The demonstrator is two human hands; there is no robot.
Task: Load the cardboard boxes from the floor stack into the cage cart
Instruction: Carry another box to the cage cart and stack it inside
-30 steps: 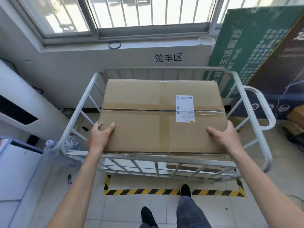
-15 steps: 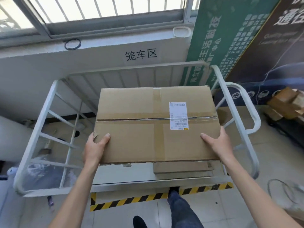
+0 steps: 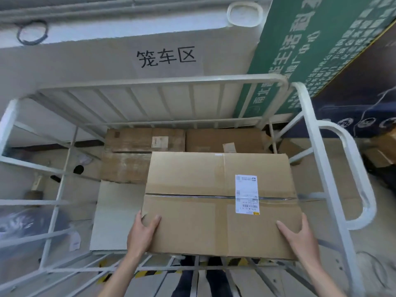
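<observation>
Cardboard box (image 3: 214, 202) – long axis left-right (label up), both hands clasping near corners.

taped brown cardboard box (image 3: 214, 202), white label up, level inside the white cage cart (image 3: 317, 146)

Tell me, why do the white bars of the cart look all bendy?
Head view: the wide-angle lens bows the cage cart rails near the picture's edges; the held box in the middle stays nearly straight and sharp, its label too small to read; the bars at the lower left look smeared.
</observation>
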